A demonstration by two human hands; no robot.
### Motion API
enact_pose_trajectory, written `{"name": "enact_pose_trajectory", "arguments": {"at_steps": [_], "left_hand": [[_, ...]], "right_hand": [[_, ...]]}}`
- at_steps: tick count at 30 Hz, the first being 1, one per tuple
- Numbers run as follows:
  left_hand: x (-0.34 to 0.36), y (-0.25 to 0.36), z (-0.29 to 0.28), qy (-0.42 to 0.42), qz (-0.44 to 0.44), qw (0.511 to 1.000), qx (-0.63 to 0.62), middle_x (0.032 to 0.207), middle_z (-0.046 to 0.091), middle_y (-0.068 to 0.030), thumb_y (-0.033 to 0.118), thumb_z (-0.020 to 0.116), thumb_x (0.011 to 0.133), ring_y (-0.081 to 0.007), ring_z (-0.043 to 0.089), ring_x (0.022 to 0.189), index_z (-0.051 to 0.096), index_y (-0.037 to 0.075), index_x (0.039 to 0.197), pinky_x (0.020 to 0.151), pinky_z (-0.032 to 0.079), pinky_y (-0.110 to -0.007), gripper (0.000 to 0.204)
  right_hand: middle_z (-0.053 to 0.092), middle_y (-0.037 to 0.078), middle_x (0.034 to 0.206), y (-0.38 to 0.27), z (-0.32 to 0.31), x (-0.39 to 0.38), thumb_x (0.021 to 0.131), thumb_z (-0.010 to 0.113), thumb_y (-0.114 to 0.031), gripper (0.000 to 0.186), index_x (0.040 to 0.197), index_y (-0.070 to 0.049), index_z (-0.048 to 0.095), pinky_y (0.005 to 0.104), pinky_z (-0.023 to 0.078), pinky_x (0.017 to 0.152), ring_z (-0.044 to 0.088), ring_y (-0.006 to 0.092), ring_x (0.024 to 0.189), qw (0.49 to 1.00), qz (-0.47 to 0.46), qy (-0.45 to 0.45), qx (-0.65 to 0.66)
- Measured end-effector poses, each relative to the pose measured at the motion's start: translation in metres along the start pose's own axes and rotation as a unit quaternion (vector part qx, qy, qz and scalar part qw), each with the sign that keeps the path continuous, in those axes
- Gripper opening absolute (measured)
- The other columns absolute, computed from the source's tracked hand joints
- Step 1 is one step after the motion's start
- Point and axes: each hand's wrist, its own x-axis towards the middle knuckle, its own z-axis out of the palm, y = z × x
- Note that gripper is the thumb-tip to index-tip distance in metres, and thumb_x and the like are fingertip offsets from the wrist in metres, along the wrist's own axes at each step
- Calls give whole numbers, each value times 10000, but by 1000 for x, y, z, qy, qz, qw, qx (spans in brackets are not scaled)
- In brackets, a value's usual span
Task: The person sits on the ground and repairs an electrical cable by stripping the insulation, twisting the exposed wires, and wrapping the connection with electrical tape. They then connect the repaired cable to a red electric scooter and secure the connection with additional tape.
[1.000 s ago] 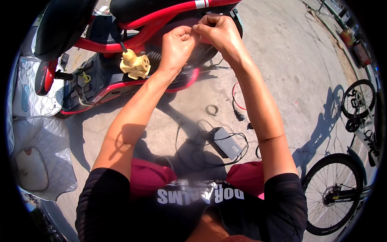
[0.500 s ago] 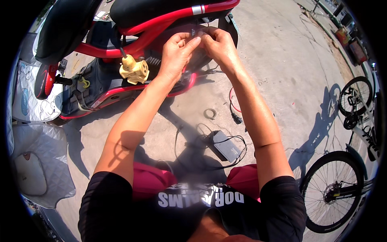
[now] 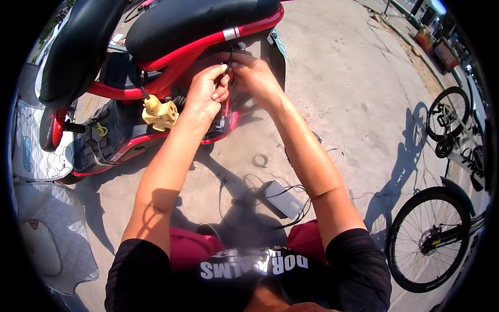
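Observation:
Beside the red electric scooter [image 3: 172,77], under its black seat [image 3: 202,26], both my hands meet with fingers pinched. My left hand [image 3: 207,92] is closed on a thin black wire [image 3: 230,56]. Touching it from the other side, my right hand [image 3: 253,76] also has its fingertips closed on the wire. Where the wire runs between the fingers is partly hidden. Below the hands, a thin red strand, seemingly a wire [image 3: 227,105], hangs down toward the scooter's lower red frame. A yellow multi-outlet socket [image 3: 160,113] hangs by its cord left of my left wrist.
On the concrete lie a grey box-shaped power adapter [image 3: 282,199] with looped black cord and a small ring-shaped coil [image 3: 260,160]. A bicycle wheel [image 3: 429,240] stands at the right, another bicycle [image 3: 448,117] behind it. A silvery quilted cover [image 3: 57,229] lies at the left.
The view has shifted, and the scene sits lower and further left. My hands stay together by the scooter; the black wire and red strand now show at the fingers.

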Motion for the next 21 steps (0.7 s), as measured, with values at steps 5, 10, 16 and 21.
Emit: {"name": "enact_pose_trajectory", "arguments": {"at_steps": [5, 10, 16, 21], "left_hand": [[18, -1, 0, -31, -201, 973, -105, 536, 377, 53, 203, 455, 966, -65, 212, 332, 498, 84, 790, 331, 172, -228, 217], [37, -2, -45, -112, -184, 970, -113, 607, 372, 8, 194, 405, 996, -64, 195, 365, 510, 19, 937, 329, 142, -235, 212], [49, -7, -52, -136, -195, 965, -115, 655, 364, 4, 200, 393, 1012, -61, 186, 399, 484, 16, 1007, 347, 133, -235, 206], [57, 0, -61, -132, -241, 951, -144, 681, 373, -10, 225, 397, 1018, -65, 183, 403, 470, 17, 929, 352, 126, -232, 238]], "right_hand": [[556, -6, 731, 11, -32, 5, 909, 473, -35, 279, 1142, -17, 624, 202, 338, 478, 427, 55, 565, 992, 24, -79, 94], [631, 60, 694, -3, -31, -10, 825, 596, -69, 121, 798, 30, 661, 243, 476, 512, 561, 110, 588, 999, 20, -39, 14], [666, 145, 683, 28, -27, 3, 783, 641, 63, 71, 719, 51, 613, 250, 443, 394, 609, 166, 521, 975, 59, 65, 207], [647, 132, 624, 32, -21, 5, 768, 642, 27, 91, 678, 31, 627, 290, 442, 392, 597, 187, 486, 983, 27, 99, 153]]}}
